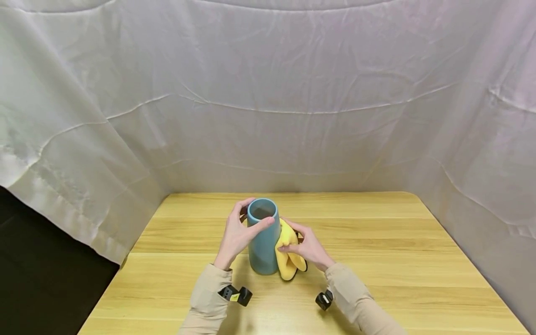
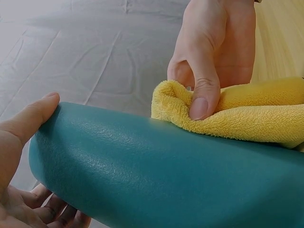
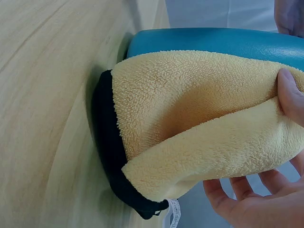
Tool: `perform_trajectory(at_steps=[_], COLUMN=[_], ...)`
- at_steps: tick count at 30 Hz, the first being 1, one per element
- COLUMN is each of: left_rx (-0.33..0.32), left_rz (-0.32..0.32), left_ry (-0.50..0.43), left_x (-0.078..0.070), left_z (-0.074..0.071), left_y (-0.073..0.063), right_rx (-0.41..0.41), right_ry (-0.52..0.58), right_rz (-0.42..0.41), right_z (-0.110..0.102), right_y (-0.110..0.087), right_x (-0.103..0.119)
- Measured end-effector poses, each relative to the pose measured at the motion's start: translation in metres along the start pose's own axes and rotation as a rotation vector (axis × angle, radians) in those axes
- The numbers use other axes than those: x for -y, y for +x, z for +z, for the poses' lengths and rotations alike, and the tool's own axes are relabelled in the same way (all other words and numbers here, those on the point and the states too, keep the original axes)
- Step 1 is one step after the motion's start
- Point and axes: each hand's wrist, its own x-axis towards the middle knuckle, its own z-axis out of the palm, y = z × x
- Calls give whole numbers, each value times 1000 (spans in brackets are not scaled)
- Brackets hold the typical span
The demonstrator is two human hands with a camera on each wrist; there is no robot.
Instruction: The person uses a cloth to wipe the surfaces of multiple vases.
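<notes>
A tall blue-green vase (image 1: 263, 249) with a round open mouth stands upright on the wooden table. My left hand (image 1: 237, 232) grips it near the rim, thumb on the near side and fingers round the far side. Against the vase's right side lies a fluffy yellow cloth (image 1: 287, 260) with a dark edge. My right hand (image 1: 307, 246) pinches this cloth between thumb and fingers; in the left wrist view the thumb presses into its folded top. The cloth's lower end hangs down beside the vase, and a white tag (image 3: 175, 213) shows at its dark border.
The wooden table (image 1: 398, 260) spreads out on both sides of the vase. Grey-white curtains (image 1: 293, 139) close off its back and sides. A black area (image 1: 42, 274) lies beyond the left edge. Small black cameras (image 1: 239, 295) sit on both wrists.
</notes>
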Motion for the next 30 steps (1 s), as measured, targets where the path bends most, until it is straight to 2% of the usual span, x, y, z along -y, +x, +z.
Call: perform_trajectory(at_steps=[8, 17, 30], left_rx=[4, 2, 10], left_rz=[-1, -7, -6], left_ry=[-4, -14, -25], left_x=[-1, 0, 0], left_z=[1, 0, 0], left_y=[0, 0, 0], right_rx=[-16, -50, -31], right_ry=[-9, -15, 3], right_rz=[-24, -127, -110], right_z=[-3, -7, -9], right_y=[2, 13, 13], right_x=[11, 43, 46])
